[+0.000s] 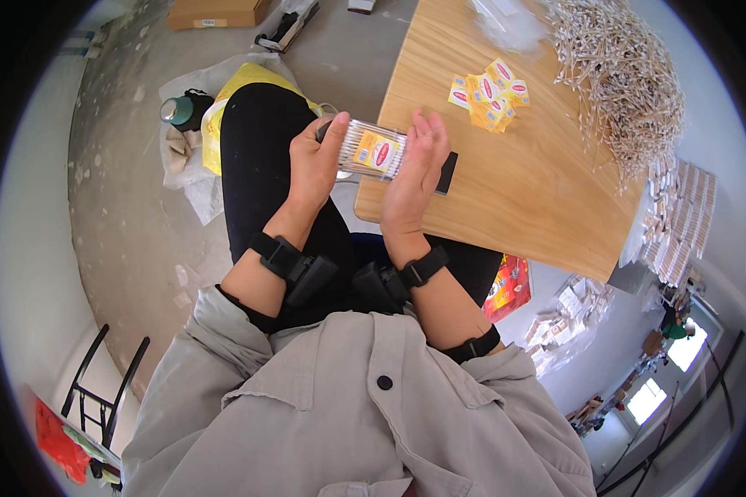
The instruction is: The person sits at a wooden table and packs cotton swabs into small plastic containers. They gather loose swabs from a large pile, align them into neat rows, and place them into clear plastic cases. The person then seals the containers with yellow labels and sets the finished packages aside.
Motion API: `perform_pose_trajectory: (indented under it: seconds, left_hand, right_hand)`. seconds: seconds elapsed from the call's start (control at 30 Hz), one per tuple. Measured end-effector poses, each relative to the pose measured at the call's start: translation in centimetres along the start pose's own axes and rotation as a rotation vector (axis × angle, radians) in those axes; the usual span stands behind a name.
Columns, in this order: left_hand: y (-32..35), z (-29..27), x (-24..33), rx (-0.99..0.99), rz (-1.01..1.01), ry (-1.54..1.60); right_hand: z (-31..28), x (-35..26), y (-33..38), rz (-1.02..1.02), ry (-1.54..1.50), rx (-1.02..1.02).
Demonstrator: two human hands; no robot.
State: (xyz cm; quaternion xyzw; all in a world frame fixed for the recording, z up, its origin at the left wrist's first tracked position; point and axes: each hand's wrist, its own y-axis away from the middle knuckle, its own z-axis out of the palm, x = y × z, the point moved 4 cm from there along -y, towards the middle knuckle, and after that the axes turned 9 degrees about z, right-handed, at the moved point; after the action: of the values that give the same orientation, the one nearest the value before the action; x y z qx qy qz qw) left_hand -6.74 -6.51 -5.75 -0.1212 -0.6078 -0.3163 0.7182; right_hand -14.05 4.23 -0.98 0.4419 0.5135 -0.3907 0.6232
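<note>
Between my two hands, just off the table's left edge, is a clear flat pack of cotton swabs (359,132) with a yellow, white and red label card (377,152) in it. My left hand (311,166) grips its left end, thumb on top. Against the right end presses my right hand (413,170), its fingers long and close together; their undersides are hidden. On the wooden table (506,186), a small heap of matching label cards (489,95) lies ahead. A big loose pile of cotton swabs (613,70) covers the far right. A flat black object (447,174) lies beside my right hand.
Clear plastic (510,23) lies at the table's far edge. Stacked swab packs (684,211) stand at the right, and a bag of more packs (572,315) sits lower down. A yellow bag (261,76) and a green-topped bottle (176,110) are left of my leg. Farther off lies a cardboard box (215,12).
</note>
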Motion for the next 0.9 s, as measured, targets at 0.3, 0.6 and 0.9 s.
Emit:
perform_pose_trajectory:
  seconds: [0.3, 0.6, 0.9]
  left_hand:
    - [0.0, 0.2, -0.5, 0.005, -0.048, 0.144]
    - [0.2, 0.3, -1.1, 0.101, -0.216, 0.386]
    - [-0.1, -0.2, -1.3, 0.101, -0.055, 0.098]
  right_hand:
    - [1.2, -0.8, 0.5, -0.086, 0.39, 0.007]
    - [1.5, -0.9, 0.6, -0.081, 0.324, 0.021]
    - [1.4, -0.4, 0.6, -0.129, 0.47, 0.02]
